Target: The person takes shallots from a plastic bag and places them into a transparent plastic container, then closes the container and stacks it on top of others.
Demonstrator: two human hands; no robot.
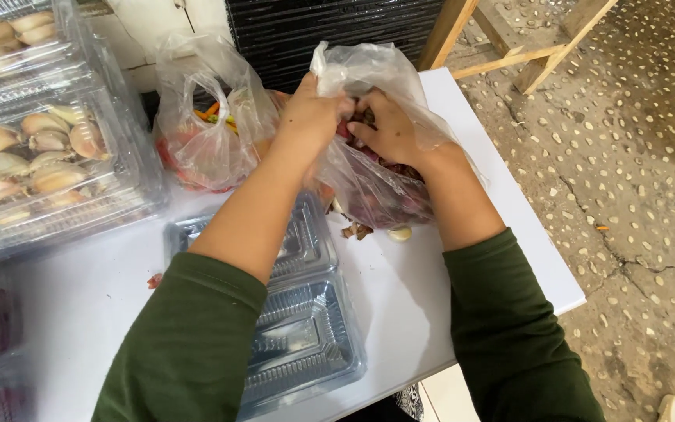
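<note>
Head view looks down on a white table (423,312) where both hands work at one clear plastic bag (369,70) full of dark reddish bulbs, shallots by the look of them. Left hand (310,117) is clenched on the bag's gathered mouth from the left; right hand (388,129) is pushed into the opening, fingers curled around film or contents (cannot tell which, the plastic hides the fingertips). Bag sits on the table near the far edge, just beyond an open, empty clear clamshell tray (306,336) that lies under the left forearm. Loose skin scraps (355,230) and one pale clove (400,233) lie on the table right at the bag's base. Second bag (205,133) with red and orange chillies stands just left of the first, touching or nearly so. Stacked clamshells of garlic cloves (41,156) fill the far left. Risks, as a judgement: thin film could tear where the left hand bunches it, spilling bulbs toward the table's right edge, which is close, and onto the pebbled floor (634,195); a hard tug could also tip the chilli bag; the left forearm could drag or flip the light empty tray.
</note>
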